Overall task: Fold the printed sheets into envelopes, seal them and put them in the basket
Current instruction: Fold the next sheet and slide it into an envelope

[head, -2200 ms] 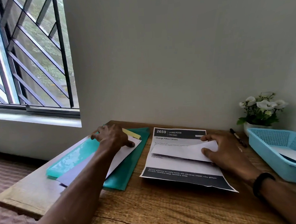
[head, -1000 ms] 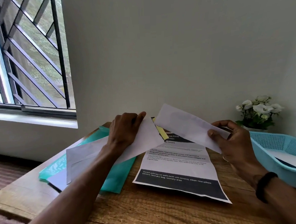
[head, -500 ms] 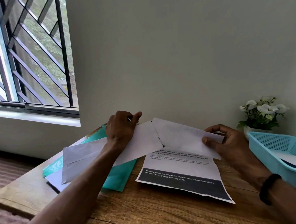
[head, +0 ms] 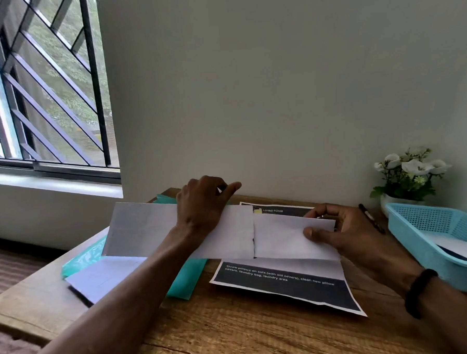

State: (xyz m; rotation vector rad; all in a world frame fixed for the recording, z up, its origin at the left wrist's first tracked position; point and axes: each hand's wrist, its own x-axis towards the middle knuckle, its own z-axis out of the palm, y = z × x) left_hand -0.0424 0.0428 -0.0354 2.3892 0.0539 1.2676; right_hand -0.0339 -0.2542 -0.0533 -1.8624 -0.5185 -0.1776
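Got the envelope (head: 148,230) pinched along its top edge in the left grip (head: 204,205), fingers curled over it, thumb poking out toward the wall. Got the folded sheet (head: 281,236) clamped in the right grip (head: 346,233), thumb on the near face and fingers behind. Both held just above the worktop (head: 235,333), short ends touching in the middle. Looks like the stuffing step, about to feed one into the other.

Plenty to mess up here, tbh:

- Can't tell if the envelope mouth is actually open at that end. If not, just butting paper against paper and crumpling the leading edge.
- Holding the envelope only near one end, so expect the far left part to flop or twist once pushed.
- Pinching the folded sheet at its right end only, so might buckle mid-span or spring open instead of sliding in.
- Hovering right over another printed sheet (head: 284,285) lying flat below. Easy to snag and drag it, maybe off the front edge.
- Could also nudge the pen (head: 369,218) beside the right wrist.

Nothing sealed yet for this one. Blue basket (head: 419,237) off to the right, well apart, with something white already inside. Spare white paper (head: 102,278) sitting on the green folder (head: 186,279) on the left.
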